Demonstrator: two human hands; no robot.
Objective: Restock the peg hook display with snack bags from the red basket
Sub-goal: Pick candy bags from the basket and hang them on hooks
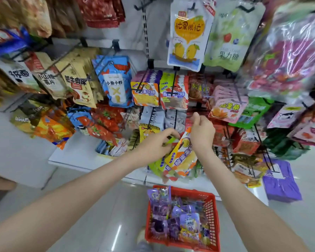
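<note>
A person's left hand (pixel 157 143) and right hand (pixel 201 132) are gripping a fanned bundle of orange, yellow and green snack bags (pixel 180 158) by the top edges, fingers curled around them, in front of the crowded peg hook display (pixel 174 82). The red basket (pixel 212 211) is sitting on the floor at six o'clock from the bundle, holding purple bags (pixel 171 215).

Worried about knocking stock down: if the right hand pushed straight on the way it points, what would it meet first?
Probably the pale bags hanging just beyond the right hand, which holds a bunch of snack bags; depth is unclear.
</note>
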